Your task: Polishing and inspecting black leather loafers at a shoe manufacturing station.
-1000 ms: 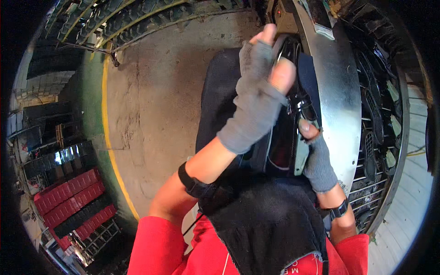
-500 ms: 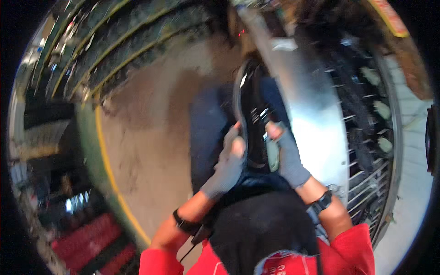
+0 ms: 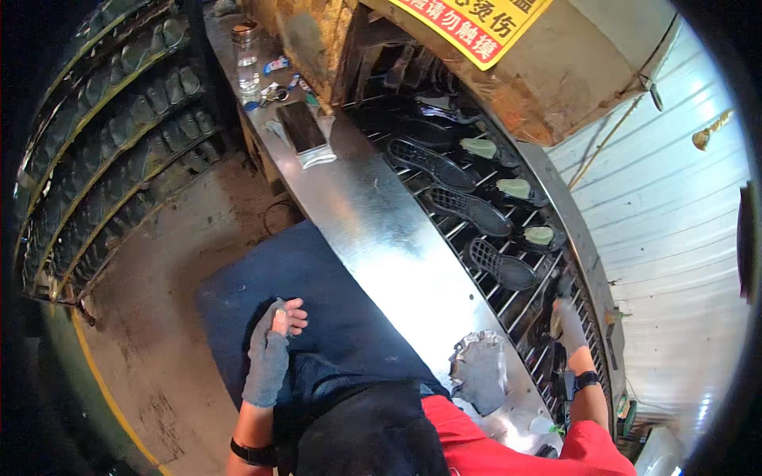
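My left hand, in a grey glove with bare fingertips, hovers over the dark blue cloth across my lap. Its fingers are loosely bent and apart, with nothing in them. Stretched out to the right, my gloved right hand reaches down onto the far side of a metal bar rack. Its fingers look closed around something dark, which the hand and shadow mostly hide. Beside it on the rack lie black shoe soles and dark pieces with pale green patches.
A shiny metal ledge runs between my lap and the rack. On it are a grey crumpled pad, a dark block and a clear bottle. A rusty hood overhangs the rack. Shelves of shoes stand left.
The black glossy shoe-like piece held between both hands is gone from my lap. My hands have parted, the right one reaching to the rack. The view has turned right.
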Motion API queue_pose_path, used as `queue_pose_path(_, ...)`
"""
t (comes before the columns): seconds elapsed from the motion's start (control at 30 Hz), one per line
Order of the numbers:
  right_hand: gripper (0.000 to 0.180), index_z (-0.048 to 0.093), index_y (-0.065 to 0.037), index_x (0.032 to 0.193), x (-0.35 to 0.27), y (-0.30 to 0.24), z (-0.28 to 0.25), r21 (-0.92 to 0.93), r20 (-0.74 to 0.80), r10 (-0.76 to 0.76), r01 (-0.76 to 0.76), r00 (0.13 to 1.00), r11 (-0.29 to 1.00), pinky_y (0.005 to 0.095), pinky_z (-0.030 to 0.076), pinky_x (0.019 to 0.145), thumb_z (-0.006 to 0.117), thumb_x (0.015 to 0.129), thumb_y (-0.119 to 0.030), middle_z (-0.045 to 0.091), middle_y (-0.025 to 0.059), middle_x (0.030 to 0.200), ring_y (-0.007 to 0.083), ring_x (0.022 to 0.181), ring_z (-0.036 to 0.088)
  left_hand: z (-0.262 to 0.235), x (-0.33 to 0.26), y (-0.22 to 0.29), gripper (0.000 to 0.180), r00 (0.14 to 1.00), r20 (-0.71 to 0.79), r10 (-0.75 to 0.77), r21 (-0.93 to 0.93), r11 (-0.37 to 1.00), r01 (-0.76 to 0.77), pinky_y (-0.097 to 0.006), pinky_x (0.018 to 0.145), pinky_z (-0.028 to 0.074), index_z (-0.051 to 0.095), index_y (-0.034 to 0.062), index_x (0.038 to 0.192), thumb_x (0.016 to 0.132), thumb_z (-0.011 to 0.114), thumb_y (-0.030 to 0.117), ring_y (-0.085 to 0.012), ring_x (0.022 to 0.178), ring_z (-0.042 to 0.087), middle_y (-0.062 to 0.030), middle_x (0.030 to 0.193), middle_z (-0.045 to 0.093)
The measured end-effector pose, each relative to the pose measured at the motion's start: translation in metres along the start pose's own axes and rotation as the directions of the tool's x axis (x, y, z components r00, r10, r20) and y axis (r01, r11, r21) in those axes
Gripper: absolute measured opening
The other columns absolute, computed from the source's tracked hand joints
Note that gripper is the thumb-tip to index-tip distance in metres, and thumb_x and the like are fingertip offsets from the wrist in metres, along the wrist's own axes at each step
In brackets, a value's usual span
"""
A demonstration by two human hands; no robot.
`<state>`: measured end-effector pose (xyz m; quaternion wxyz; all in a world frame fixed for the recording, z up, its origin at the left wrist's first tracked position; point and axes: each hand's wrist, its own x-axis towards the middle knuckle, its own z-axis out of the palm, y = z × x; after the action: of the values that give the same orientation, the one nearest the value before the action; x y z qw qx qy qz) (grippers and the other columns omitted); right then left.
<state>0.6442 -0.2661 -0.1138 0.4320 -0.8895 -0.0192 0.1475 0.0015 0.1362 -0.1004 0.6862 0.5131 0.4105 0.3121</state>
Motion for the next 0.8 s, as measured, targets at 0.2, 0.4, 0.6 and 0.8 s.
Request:
queue_pose_path(0.2, 0.073, 0.058, -0.006, 0.140, -0.109, -0.119, 0.102, -0.714, 0.426, -0.567, 0.647, 0.704, 0.267, 0.0475, 0.046, 0.112, 0.088, 0.076, -0.024, 0.061, 0.0174, 0.137, 0.0401, 0.130, 0.056, -0.005, -0.005, -0.010, 0.050, 0.998, -0.068, -0.019, 0.099, 0.995, 0.026, -0.030, 0.089, 0.052, 0.065, -0.0038, 0.133, 0.113, 0.049, 0.039, -0.0153, 0.099, 0.065, -0.0072, 0.111, 0.069)
queue_pose_path(0.4, 0.087, 0.052, -0.006, 0.149, -0.077, -0.144, 0.211, -0.356, 0.659, -0.501, 0.819, 0.562, 0.451, 0.0475, 0.045, 0.112, 0.089, 0.075, -0.033, 0.061, 0.0232, 0.141, 0.0423, 0.132, 0.057, 0.004, -0.005, -0.005, 0.059, 0.995, -0.031, -0.092, -0.038, 0.995, 0.091, -0.034, 0.089, 0.057, 0.060, -0.0053, 0.135, 0.109, 0.056, 0.048, -0.0204, 0.099, 0.069, -0.0127, 0.111, 0.070)
queue_pose_path(0.6, 0.076, 0.061, -0.010, 0.143, -0.223, -0.255, 0.225, 0.328, 0.672, -0.739, 0.913, -0.045, 0.243, 0.0475, 0.049, 0.109, 0.089, 0.075, -0.031, 0.067, 0.0151, 0.135, 0.0369, 0.127, 0.062, 0.054, -0.010, 0.029, 0.059, 0.970, 0.067, -0.235, -0.237, 0.940, 0.244, -0.038, 0.092, 0.059, 0.061, -0.0061, 0.134, 0.109, 0.056, 0.047, -0.0272, 0.106, 0.072, -0.0177, 0.113, 0.072)
queue_pose_path(0.8, 0.076, 0.047, -0.005, 0.155, -0.150, -0.193, 0.213, 0.115, 0.488, -0.532, 0.553, 0.692, 0.825, 0.0340, 0.057, 0.093, 0.081, 0.092, -0.028, 0.065, 0.0111, 0.130, 0.0226, 0.110, 0.067, 0.065, 0.009, 0.034, 0.034, 0.953, -0.040, -0.301, -0.226, 0.931, 0.285, -0.031, 0.091, 0.054, 0.066, -0.0017, 0.131, 0.106, 0.065, 0.022, -0.0129, 0.100, 0.066, -0.0056, 0.113, 0.072)
